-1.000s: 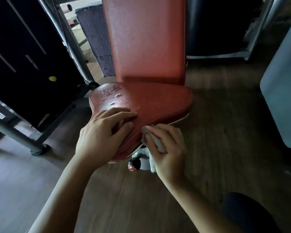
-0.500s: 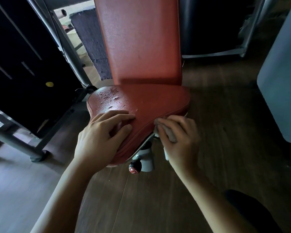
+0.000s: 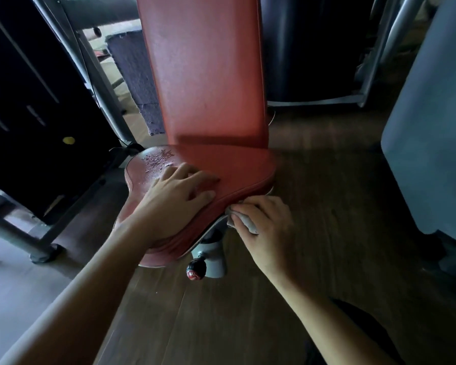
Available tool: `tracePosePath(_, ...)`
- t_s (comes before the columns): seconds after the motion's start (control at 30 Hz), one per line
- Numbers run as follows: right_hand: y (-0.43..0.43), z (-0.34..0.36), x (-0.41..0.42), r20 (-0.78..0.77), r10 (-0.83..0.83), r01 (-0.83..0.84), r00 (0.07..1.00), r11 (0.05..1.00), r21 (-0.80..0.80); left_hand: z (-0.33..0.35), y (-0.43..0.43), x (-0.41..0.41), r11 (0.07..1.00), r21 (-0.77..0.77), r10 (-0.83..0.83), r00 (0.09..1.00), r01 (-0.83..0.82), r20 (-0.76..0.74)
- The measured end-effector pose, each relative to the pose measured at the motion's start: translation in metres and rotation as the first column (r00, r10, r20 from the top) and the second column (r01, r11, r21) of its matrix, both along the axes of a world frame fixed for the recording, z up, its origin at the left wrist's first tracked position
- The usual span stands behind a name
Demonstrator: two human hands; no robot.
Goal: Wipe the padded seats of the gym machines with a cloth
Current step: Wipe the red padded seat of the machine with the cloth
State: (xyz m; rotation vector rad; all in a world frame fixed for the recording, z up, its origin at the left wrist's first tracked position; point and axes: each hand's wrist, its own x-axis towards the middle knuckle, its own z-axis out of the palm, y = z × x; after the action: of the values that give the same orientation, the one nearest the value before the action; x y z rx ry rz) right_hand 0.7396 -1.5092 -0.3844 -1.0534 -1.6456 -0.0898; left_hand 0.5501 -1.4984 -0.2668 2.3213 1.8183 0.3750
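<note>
The right hand point(image 3: 266, 227), curled round the cloth point(image 3: 244, 222), has slid back along the edge of the seat point(image 3: 237, 167) while the flat left hand point(image 3: 169, 201) steadies it; even pressure should serve best.

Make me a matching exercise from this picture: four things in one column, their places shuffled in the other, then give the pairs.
Things:
1. left hand
2. cloth
3. droplets
4. knob

Places:
A. below the front of the seat, on the grey post
B. on the seat top, left rear part
C. lying flat on the seat top
D. gripped in the right hand at the seat's right edge

Pairs: 1-C, 2-D, 3-B, 4-A
</note>
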Motion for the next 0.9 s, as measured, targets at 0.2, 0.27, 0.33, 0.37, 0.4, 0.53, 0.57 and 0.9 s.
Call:
tracePosePath(0.2,0.020,0.003,0.016,-0.262,-0.154,0.139,0.953,0.987,-0.075,-0.006,0.005,-0.005,0.998,0.068,-0.013,0.998,0.009,0.056)
tracePosePath(0.27,0.019,0.005,0.009,-0.413,-0.198,0.156,0.889,0.979,-0.134,-0.007,0.007,-0.005,0.997,0.077,-0.013,0.997,0.007,0.080)
tracePosePath(0.33,0.008,0.006,-0.009,-0.424,-0.165,0.112,0.890,0.983,-0.148,-0.008,0.007,-0.005,0.996,0.085,-0.011,0.996,0.003,0.087)
tracePosePath(0.37,0.002,0.004,-0.018,-0.368,-0.128,0.087,0.921,0.988,-0.128,-0.008,0.007,-0.005,0.996,0.086,-0.007,0.996,-0.001,0.088)
tracePosePath(0.4,-0.003,0.002,-0.020,-0.294,-0.089,0.062,0.952,0.993,-0.099,-0.008,0.007,-0.005,0.996,0.084,-0.004,0.996,-0.003,0.088)
tracePosePath(0.53,0.015,0.005,0.008,-0.300,-0.158,0.135,0.941,0.986,-0.097,-0.007,0.007,-0.005,0.997,0.083,-0.001,0.997,-0.006,0.082)
tracePosePath(0.57,0.021,0.007,0.013,-0.364,-0.206,0.168,0.908,0.977,-0.133,-0.007,0.007,-0.005,0.996,0.086,-0.002,0.997,-0.005,0.083)
tracePosePath(0.9,0.025,-0.002,0.020,-0.357,-0.139,0.100,0.924,0.987,-0.125,-0.009,0.008,-0.005,0.996,0.091,0.000,0.997,-0.007,0.076)
